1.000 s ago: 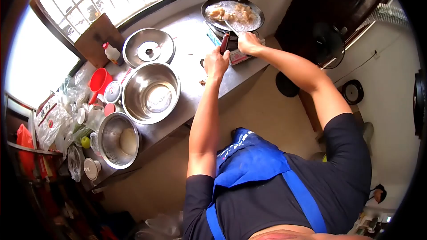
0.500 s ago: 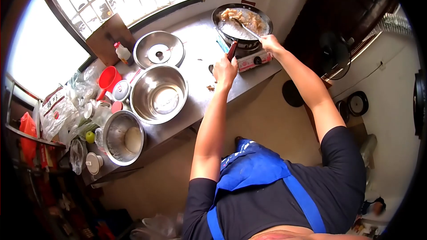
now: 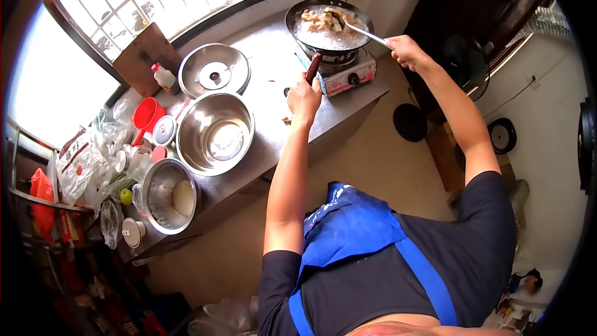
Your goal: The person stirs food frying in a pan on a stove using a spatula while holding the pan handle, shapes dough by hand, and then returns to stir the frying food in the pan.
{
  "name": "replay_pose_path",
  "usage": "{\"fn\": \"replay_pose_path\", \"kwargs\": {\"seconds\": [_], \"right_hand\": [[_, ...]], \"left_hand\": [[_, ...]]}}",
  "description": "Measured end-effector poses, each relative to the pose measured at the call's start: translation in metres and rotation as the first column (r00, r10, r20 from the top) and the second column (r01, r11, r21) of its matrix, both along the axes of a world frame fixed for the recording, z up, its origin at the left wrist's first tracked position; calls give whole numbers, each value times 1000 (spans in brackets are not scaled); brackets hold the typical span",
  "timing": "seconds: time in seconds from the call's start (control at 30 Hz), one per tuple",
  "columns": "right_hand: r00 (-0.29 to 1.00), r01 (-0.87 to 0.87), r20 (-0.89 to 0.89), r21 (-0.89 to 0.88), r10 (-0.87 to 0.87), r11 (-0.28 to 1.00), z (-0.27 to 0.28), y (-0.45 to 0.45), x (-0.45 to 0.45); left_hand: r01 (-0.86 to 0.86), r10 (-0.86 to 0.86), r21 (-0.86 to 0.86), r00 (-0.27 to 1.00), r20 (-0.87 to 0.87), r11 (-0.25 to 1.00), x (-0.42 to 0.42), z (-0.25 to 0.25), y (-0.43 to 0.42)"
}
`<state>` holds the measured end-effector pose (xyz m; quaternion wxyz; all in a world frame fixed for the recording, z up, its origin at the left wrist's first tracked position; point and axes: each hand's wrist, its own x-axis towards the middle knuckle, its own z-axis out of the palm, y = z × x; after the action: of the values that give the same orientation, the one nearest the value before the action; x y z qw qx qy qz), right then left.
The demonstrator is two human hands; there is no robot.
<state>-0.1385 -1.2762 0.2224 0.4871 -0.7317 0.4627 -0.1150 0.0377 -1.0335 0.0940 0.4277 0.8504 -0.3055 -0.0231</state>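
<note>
Already cooking but not out, food point(image 3: 322, 20) of unclear doneness sits beyond left fingers point(image 3: 307, 91) wrapping the pan handle point(image 3: 314, 64), right fingers point(image 3: 400, 44) gripping a ladle point(image 3: 369, 34).

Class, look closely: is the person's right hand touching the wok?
Apart: the head view shows a clear gap between the right hand and the wok, spanned by the metal utensil.

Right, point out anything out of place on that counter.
Small brown scraps lie loose on the metal counter near the left hand, not in any container, which looks untidy; I can't tell what they are. Nothing else clearly stands out.
</note>
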Motion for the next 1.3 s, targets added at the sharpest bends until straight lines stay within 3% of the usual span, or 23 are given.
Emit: {"fn": "replay_pose_path", "kwargs": {"seconds": [0.17,0.4,0.47,0.53,0.67,0.73,0.83,1.07,1.13,1.3], "right_hand": [[1000,2,27,-23,-1,1000,7,-17,2],[999,8,-35,-260,-17,965,-7,-62,20],[999,3,-46,-310,-18,951,-15,-78,26],[989,-29,-140,-457,-40,889,-22,-89,33],[966,-72,-248,-525,-71,848,-42,-104,38],[930,-162,-353,-643,-102,748,-56,-116,42],[900,-207,-416,-676,-134,707,-65,-118,40],[878,-373,-475,-604,58,705,-67,-103,34],[904,-185,-427,-360,15,914,-57,-93,33],[949,-83,-314,-150,32,985,-54,-73,25]], "left_hand": [[-3,3,23,1000,13,1000,2,-2,-1],[-4,5,28,999,-37,1000,4,2,2],[-8,10,-22,999,51,1000,4,0,1],[-7,8,-13,999,48,1000,4,1,2],[0,1,35,1000,-19,999,5,6,3],[0,1,42,1000,-16,999,5,7,3],[-2,3,59,1000,-17,998,5,10,0],[18,-19,46,999,32,999,4,8,-2],[20,-22,74,999,28,997,4,9,-2],[31,-30,73,999,-16,997,6,10,0]]}}
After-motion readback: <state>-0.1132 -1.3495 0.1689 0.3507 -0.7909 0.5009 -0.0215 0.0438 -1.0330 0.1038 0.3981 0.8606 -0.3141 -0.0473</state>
